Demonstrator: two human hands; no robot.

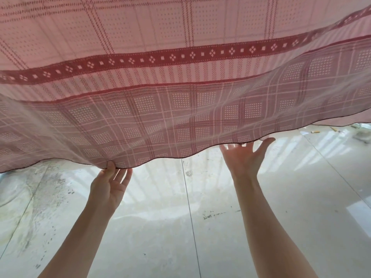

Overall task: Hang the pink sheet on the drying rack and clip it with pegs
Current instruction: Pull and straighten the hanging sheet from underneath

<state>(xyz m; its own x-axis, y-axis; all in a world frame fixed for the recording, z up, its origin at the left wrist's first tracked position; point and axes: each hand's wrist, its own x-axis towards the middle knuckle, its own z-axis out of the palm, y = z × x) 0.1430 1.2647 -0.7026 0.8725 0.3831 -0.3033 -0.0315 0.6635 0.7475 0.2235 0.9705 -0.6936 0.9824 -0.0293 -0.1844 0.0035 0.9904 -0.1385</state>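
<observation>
The pink sheet fills the upper half of the view. It has a checked pattern, a dark red diamond band and a wavy dark hem. My left hand reaches up and pinches the hem between thumb and fingers at lower left. My right hand is raised with fingers spread, its fingertips touching the hem further right without gripping it. No drying rack and no pegs show; the sheet hides whatever is behind it.
Below the sheet lies a glossy pale tiled floor with dirty marks on the left. A few small objects and a white thing lie on the floor at the far right.
</observation>
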